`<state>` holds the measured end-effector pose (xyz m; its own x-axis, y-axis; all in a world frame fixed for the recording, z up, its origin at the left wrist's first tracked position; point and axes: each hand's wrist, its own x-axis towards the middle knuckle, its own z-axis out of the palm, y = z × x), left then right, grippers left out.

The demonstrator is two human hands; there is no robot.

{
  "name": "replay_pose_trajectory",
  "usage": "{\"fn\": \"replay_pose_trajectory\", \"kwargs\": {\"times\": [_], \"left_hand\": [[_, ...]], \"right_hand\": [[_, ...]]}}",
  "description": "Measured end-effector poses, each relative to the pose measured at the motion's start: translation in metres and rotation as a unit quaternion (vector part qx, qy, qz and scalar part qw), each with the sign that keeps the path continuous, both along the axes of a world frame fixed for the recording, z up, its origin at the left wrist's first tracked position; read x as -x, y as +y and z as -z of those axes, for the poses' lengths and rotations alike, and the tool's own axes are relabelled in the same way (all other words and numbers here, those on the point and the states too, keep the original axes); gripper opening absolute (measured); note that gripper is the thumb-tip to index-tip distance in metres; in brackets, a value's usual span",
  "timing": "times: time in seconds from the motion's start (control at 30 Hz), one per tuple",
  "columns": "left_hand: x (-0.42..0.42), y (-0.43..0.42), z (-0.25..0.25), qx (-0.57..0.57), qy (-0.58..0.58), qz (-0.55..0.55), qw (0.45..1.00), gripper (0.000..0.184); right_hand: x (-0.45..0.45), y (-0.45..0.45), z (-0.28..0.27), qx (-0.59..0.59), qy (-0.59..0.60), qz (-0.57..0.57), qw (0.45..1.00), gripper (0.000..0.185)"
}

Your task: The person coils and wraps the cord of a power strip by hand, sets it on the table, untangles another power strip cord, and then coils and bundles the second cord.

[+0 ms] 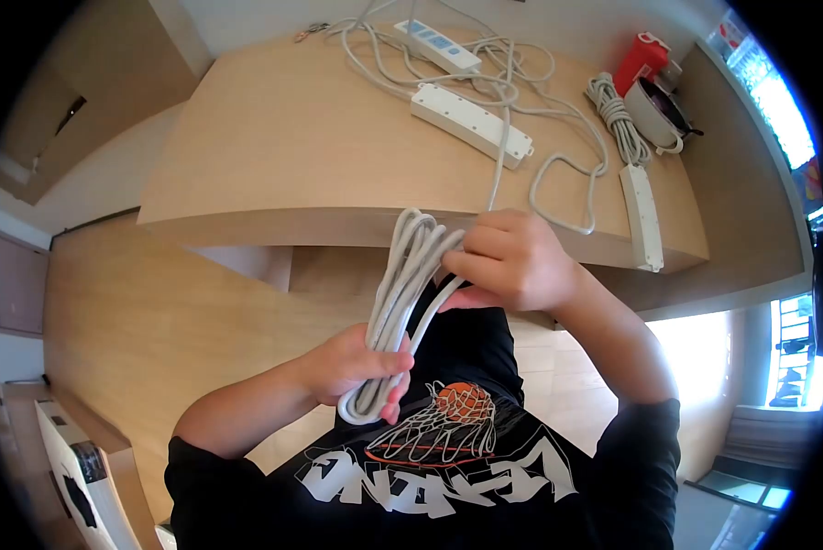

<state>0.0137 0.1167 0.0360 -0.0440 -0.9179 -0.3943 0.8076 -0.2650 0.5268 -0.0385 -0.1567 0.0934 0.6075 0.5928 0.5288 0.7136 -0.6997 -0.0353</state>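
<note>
A bundle of light grey cable (396, 293), folded into long loops, is held upright in front of my chest. My left hand (361, 367) wraps round its lower end, thumb across the front. Near the top right of the loops, my right hand (510, 261) is closed on a strand of the same cable. From behind that hand a length of cable (500, 160) runs up over the desk edge toward a white power strip (471, 122). Loose cable lies tangled around a second power strip (437, 46) with blue-marked sockets.
On the wooden desk (274, 137), at the right, lies a coiled cable (618, 119) with another white power strip (641, 218). A white pot (657, 115) and a red box (641, 62) stand behind it. The desk's front edge is just beyond my hands.
</note>
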Motion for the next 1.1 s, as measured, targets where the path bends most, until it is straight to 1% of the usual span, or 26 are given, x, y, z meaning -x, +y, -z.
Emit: {"fn": "replay_pose_trajectory", "kwargs": {"times": [0.1, 0.13, 0.23, 0.27, 0.33, 0.37, 0.4, 0.47, 0.5, 0.6, 0.7, 0.73, 0.87, 0.9, 0.97, 1.07, 1.1], "left_hand": [[-0.005, 0.001, 0.0, 0.043, 0.01, 0.013, 0.999, 0.033], [-0.003, -0.003, -0.01, 0.008, -0.016, 0.027, 0.999, 0.038], [0.0, -0.014, -0.016, -0.002, -0.099, 0.126, 0.987, 0.035], [0.002, -0.019, -0.017, -0.026, -0.119, 0.125, 0.985, 0.035], [0.005, -0.027, -0.017, -0.04, -0.14, 0.145, 0.979, 0.034], [0.006, -0.029, -0.016, -0.046, -0.152, 0.154, 0.975, 0.034], [0.005, -0.03, -0.015, -0.055, -0.137, 0.154, 0.977, 0.031], [0.003, -0.028, -0.011, -0.05, -0.135, 0.13, 0.981, 0.03], [0.002, -0.027, -0.01, -0.048, -0.134, 0.116, 0.983, 0.03], [-0.003, -0.014, -0.009, 0.049, -0.188, 0.058, 0.979, 0.032], [-0.007, -0.01, -0.01, -0.02, -0.164, 0.109, 0.98, 0.032], [-0.005, -0.01, -0.005, -0.021, -0.183, 0.109, 0.977, 0.026], [-0.01, -0.009, -0.003, -0.03, -0.219, 0.133, 0.966, 0.023], [-0.012, -0.011, -0.007, -0.044, -0.226, 0.148, 0.962, 0.032], [-0.009, -0.016, -0.022, -0.079, -0.292, 0.152, 0.941, 0.042], [-0.01, -0.023, -0.021, -0.099, -0.34, 0.151, 0.923, 0.05], [-0.01, -0.025, -0.02, -0.096, -0.34, 0.153, 0.923, 0.05]], "right_hand": [[0.004, 0.005, 0.016, -0.051, -0.043, 0.108, 0.992, 0.043], [0.007, 0.01, 0.015, -0.037, -0.025, 0.122, 0.992, 0.05], [0.003, 0.025, 0.007, 0.042, -0.035, 0.209, 0.976, 0.043], [-0.001, 0.025, 0.008, 0.036, -0.042, 0.208, 0.976, 0.036], [-0.02, 0.01, 0.019, 0.019, -0.074, 0.1, 0.992, 0.028], [-0.022, 0.007, 0.024, 0.018, -0.062, 0.072, 0.995, 0.024], [-0.025, 0.003, 0.027, 0.017, -0.049, 0.043, 0.998, 0.02], [-0.021, -0.006, 0.031, 0.029, 0.031, 0.039, 0.998, 0.013], [-0.019, -0.009, 0.031, 0.037, 0.027, 0.043, 0.998, 0.015], [-0.019, -0.012, 0.026, 0.058, 0.02, 0.058, 0.996, 0.018], [-0.021, -0.007, 0.026, 0.07, 0.016, 0.066, 0.995, 0.017], [-0.024, -0.005, 0.026, 0.076, 0.007, 0.061, 0.995, 0.017], [-0.028, -0.004, 0.022, 0.081, -0.012, 0.049, 0.995, 0.017], [-0.028, -0.004, 0.021, 0.083, -0.022, 0.048, 0.995, 0.017], [-0.027, -0.006, 0.018, 0.086, -0.038, 0.046, 0.994, 0.017], [-0.03, -0.01, 0.018, 0.08, -0.036, 0.053, 0.995, 0.013], [-0.03, -0.011, 0.018, 0.082, -0.039, 0.059, 0.994, 0.011]]}}
